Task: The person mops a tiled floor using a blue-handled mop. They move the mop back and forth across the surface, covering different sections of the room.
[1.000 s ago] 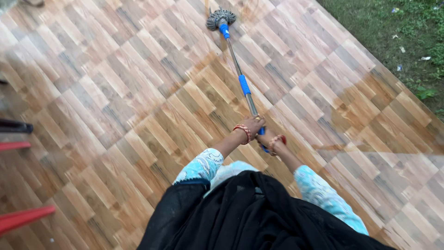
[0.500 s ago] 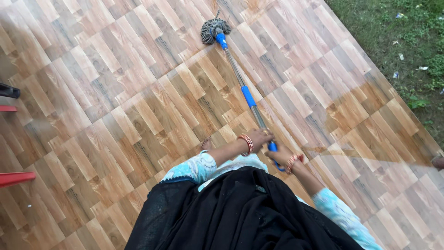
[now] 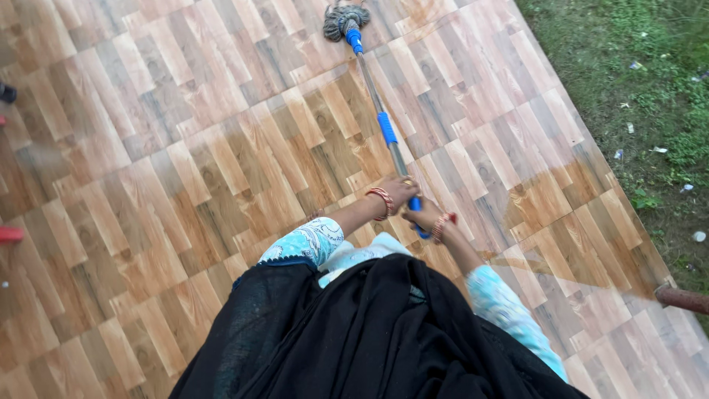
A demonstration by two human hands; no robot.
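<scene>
Both hands, left hand [image 3: 399, 191] and right hand [image 3: 427, 218], are gripping the mop [image 3: 384, 125]; probably best pressing its head flat on the tiled floor [image 3: 185, 148].

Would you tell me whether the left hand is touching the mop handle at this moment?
Touching. The head view shows the left hand wrapped around the mop handle just above the right hand, with no gap between fingers and shaft.

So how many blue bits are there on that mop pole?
3: one at the mop head, one at mid-pole, and one at the near end by the hands, partly hidden by the fingers.
</scene>
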